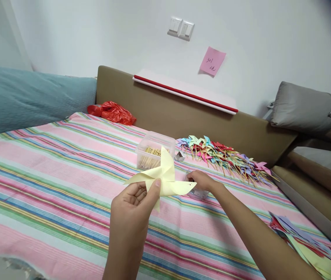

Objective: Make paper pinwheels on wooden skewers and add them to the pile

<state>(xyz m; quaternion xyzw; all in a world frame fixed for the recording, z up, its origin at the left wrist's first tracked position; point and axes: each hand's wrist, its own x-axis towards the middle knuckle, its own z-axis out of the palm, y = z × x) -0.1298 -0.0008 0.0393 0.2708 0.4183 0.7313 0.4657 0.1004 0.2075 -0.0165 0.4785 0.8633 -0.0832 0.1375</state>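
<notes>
A pale yellow paper pinwheel (165, 177) is pinched between the thumb and fingers of my left hand (138, 198), its folded blades fanned out toward me. To the right, my right hand (202, 181) reaches down at a small clear plastic box (197, 193). Its fingers are curled, and their tips are hidden by the pinwheel blade and the box, so what they pinch does not show. Behind the pinwheel stands a clear plastic tub (145, 157) holding many thin wooden sticks (150, 155). A small metallic piece (180, 156) lies beside that tub.
Finished pinwheels on sticks (220, 155) in several colours lie along the headboard (183, 105). Coloured paper sheets (308, 245) are stacked at the lower right. A red plastic bag (115, 112) sits at the back left. A striped cloth (66, 186) covers the surface.
</notes>
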